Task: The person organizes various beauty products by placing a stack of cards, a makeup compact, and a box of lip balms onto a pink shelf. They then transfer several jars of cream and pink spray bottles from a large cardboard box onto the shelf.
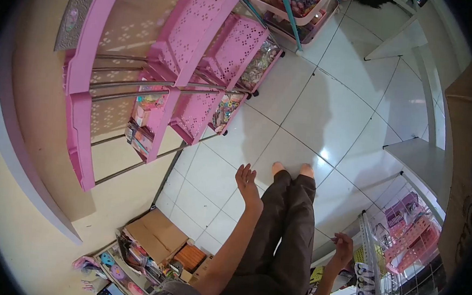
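My left hand hangs over the tiled floor, its fingers loosely bent and apart, with nothing in it. Nearest to it on the left is a pink plastic tiered rack. My right hand hangs low on the other side of my legs, fingers slightly curled and holding nothing. Right beside it stands a white wire rack with small goods. The pink rack's upper trays are mostly bare, while small colourful packets fill its lowest ones.
A cardboard box and a crate of mixed goods stand at lower left. Pink baskets sit behind the wire rack on the right. A trolley with filled trays stands at the top. A grey shelf board juts in from the right.
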